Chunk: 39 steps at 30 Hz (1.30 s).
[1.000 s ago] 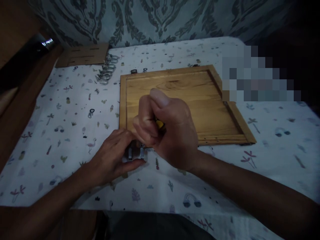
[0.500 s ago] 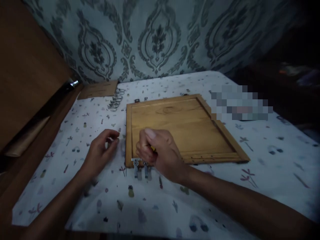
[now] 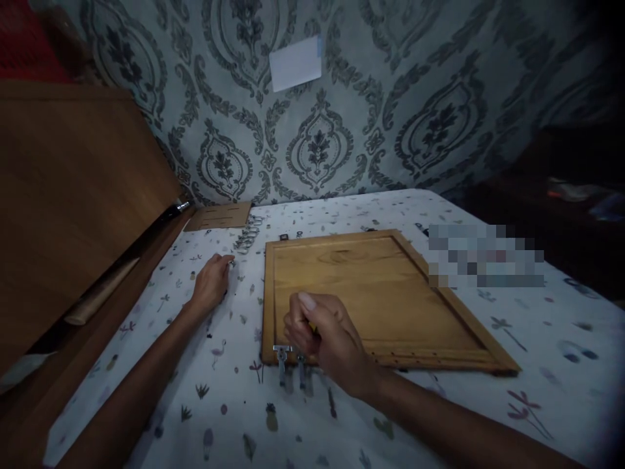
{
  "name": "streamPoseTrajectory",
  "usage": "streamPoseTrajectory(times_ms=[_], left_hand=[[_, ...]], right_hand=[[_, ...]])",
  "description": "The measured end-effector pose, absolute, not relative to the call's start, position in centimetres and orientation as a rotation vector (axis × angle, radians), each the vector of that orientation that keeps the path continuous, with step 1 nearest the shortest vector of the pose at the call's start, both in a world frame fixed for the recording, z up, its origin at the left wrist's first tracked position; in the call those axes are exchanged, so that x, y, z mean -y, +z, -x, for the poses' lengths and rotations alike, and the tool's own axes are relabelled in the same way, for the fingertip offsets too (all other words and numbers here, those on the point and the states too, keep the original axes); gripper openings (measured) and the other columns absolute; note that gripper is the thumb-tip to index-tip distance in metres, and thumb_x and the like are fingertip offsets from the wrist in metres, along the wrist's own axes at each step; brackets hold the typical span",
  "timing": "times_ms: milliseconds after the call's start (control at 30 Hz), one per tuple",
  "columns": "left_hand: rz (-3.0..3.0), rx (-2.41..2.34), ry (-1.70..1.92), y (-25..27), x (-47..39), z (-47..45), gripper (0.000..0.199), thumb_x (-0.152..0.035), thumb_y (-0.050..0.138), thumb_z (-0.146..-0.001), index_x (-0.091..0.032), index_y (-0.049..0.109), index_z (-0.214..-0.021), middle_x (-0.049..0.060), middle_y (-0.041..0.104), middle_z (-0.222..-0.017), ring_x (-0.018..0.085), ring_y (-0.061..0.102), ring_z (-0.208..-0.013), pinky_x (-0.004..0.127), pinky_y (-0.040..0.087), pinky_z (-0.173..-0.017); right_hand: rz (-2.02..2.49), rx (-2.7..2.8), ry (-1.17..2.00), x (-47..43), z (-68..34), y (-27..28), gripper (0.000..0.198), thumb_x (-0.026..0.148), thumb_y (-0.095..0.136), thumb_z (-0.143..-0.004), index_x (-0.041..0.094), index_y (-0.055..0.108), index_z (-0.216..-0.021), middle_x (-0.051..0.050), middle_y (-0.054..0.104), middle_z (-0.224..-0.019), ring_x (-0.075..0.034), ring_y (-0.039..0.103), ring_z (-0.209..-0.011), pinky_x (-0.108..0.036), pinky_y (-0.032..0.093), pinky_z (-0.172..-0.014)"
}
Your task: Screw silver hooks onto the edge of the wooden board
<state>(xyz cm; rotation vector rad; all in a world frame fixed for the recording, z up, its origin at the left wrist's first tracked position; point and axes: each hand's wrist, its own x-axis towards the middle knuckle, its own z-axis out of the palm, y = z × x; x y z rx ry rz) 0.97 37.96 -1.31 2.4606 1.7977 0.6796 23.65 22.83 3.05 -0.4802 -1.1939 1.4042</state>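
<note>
My right hand is closed in a fist over the near left part of a framed wooden panel. A little yellow and black shows between its fingers; the rest of that tool is hidden. Beside the fist, a metal hinge and a second hinge sit at the panel's near edge, their ends jutting past it. My left hand is left of the panel, thumb and fingertips pinched at a small shiny metal piece. Just beyond lies a row of several metal pieces.
A piece of brown cardboard lies at the back left of the patterned tablecloth. A wooden cabinet side rises on the left. Patterned wallpaper covers the wall behind, with a white card on it. A blurred-out patch is at the right.
My left hand has reached away from me toward the metal pieces and its fingertips have closed. The right fist stays at the hinges. The camera view has tilted up.
</note>
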Motion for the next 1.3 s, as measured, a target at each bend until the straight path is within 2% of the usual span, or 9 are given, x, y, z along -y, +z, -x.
streamPoseTrajectory(times_ms=[100, 267, 433, 567, 800, 933, 1167, 1300], left_hand=[[-2.509, -1.805, 0.601, -1.4, -38.2, -1.0, 0.025, -0.019, 0.052, -0.099, -0.016, 0.064, -0.121, 0.007, 0.065, -0.105, 0.021, 0.062, -0.099, 0.04, 0.052, -0.088], [-2.568, -1.824, 0.572, -1.4, -38.2, -0.8, 0.02, -0.018, 0.052, -0.098, -0.016, 0.068, -0.109, 0.007, 0.067, -0.109, 0.022, 0.063, -0.103, 0.038, 0.052, -0.087], [-2.591, -1.8, 0.532, -1.1, -38.2, -0.2, 0.022, -0.018, 0.051, -0.091, -0.018, 0.071, -0.101, 0.008, 0.07, -0.104, 0.023, 0.066, -0.098, 0.036, 0.052, -0.089], [-2.597, -1.786, 0.487, -1.1, -38.5, 0.4, 0.028, -0.019, 0.047, -0.088, -0.018, 0.07, -0.103, 0.01, 0.069, -0.107, 0.027, 0.064, -0.104, 0.038, 0.05, -0.094], [-2.672, -1.804, 0.388, -0.7, -38.2, 0.7, 0.022, -0.023, 0.047, -0.089, -0.02, 0.066, -0.098, 0.011, 0.064, -0.108, 0.029, 0.062, -0.101, 0.037, 0.049, -0.084], [-2.698, -1.822, 0.333, -0.5, -38.2, 0.7, 0.019, -0.027, 0.047, -0.091, -0.022, 0.064, -0.099, 0.011, 0.063, -0.109, 0.03, 0.061, -0.1, 0.036, 0.048, -0.079], [-2.703, -1.819, 0.277, -0.4, -38.1, 0.8, 0.022, -0.023, 0.043, -0.088, -0.019, 0.064, -0.095, 0.012, 0.067, -0.1, 0.029, 0.063, -0.094, 0.037, 0.048, -0.084], [-2.702, -1.793, 0.271, -0.1, -37.6, 0.9, 0.025, -0.026, 0.043, -0.087, -0.018, 0.066, -0.096, 0.013, 0.068, -0.099, 0.029, 0.064, -0.091, 0.038, 0.049, -0.083]], right_hand=[[0.475, 1.188, 1.399, -22.9, -23.6, 3.1, 0.053, 0.05, 0.047, -0.099, 0.019, 0.04, -0.057, 0.007, 0.029, -0.048, -0.005, 0.022, -0.041, -0.021, 0.019, -0.041], [0.469, 1.198, 1.39, -23.2, -23.6, 3.2, 0.053, 0.05, 0.048, -0.099, 0.019, 0.042, -0.057, 0.008, 0.027, -0.048, -0.005, 0.021, -0.04, -0.021, 0.018, -0.039], [0.444, 1.197, 1.375, -23.0, -23.6, 3.3, 0.053, 0.048, 0.048, -0.1, 0.019, 0.042, -0.056, 0.008, 0.026, -0.047, -0.005, 0.02, -0.039, -0.02, 0.019, -0.04], [0.408, 1.165, 1.39, -23.0, -23.5, 3.3, 0.054, 0.054, 0.052, -0.098, 0.019, 0.044, -0.058, 0.009, 0.028, -0.047, -0.004, 0.018, -0.038, -0.02, 0.025, -0.04], [0.457, 1.18, 1.378, -23.0, -23.6, 3.6, 0.057, 0.059, 0.052, -0.096, 0.02, 0.045, -0.055, 0.006, 0.033, -0.049, -0.006, 0.03, -0.04, -0.022, 0.029, -0.043], [0.459, 1.159, 1.388, -22.9, -23.7, 3.8, 0.055, 0.056, 0.054, -0.096, 0.021, 0.044, -0.054, 0.005, 0.033, -0.048, -0.007, 0.031, -0.041, -0.023, 0.027, -0.043], [0.487, 1.168, 1.405, -22.7, -23.7, 3.9, 0.056, 0.057, 0.054, -0.095, 0.021, 0.046, -0.053, 0.006, 0.033, -0.045, -0.007, 0.028, -0.038, -0.024, 0.032, -0.044], [0.539, 1.166, 1.407, -22.6, -23.7, 4.1, 0.057, 0.058, 0.055, -0.094, 0.021, 0.044, -0.052, 0.005, 0.032, -0.046, -0.008, 0.029, -0.041, -0.024, 0.028, -0.044]])
